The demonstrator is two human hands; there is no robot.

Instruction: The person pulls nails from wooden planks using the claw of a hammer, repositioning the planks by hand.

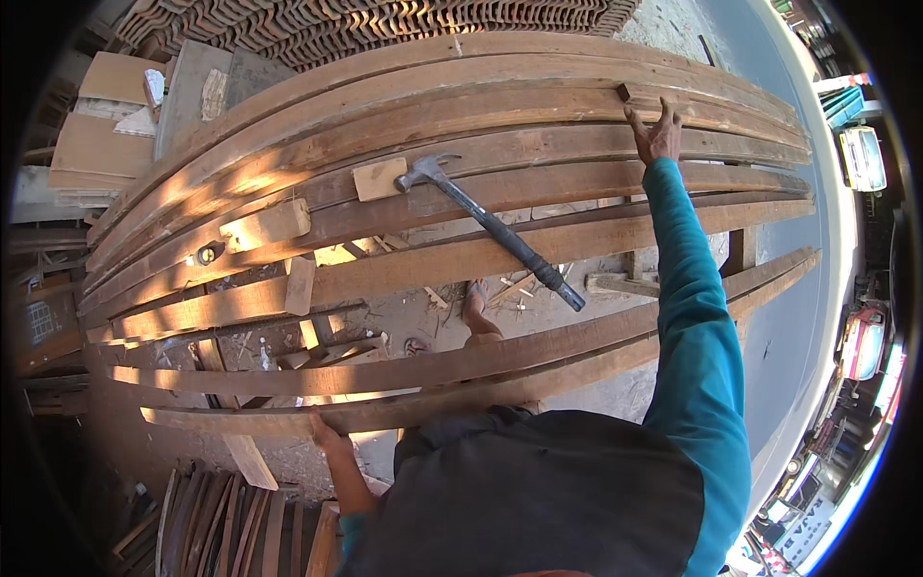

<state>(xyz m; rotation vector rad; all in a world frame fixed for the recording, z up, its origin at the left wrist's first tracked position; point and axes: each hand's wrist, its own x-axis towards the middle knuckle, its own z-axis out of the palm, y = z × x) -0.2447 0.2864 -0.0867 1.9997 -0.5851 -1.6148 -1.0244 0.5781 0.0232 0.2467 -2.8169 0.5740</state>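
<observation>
My right hand is stretched far out over the long wooden beams. Its fingers are apart, just at the near side of a short wooden piece with a dark end, lying along the beams; whether they touch it I cannot tell. My left hand grips the edge of the nearest wooden beam, close to my body, with some fingers hidden. A claw hammer with a dark handle lies across the middle beams, its head beside a small wood block.
Another wood block and a tape measure rest on the beams at the left. Wood scraps litter the ground in the gaps. Stacked roof tiles stand behind, upright boards at lower left, a road at right.
</observation>
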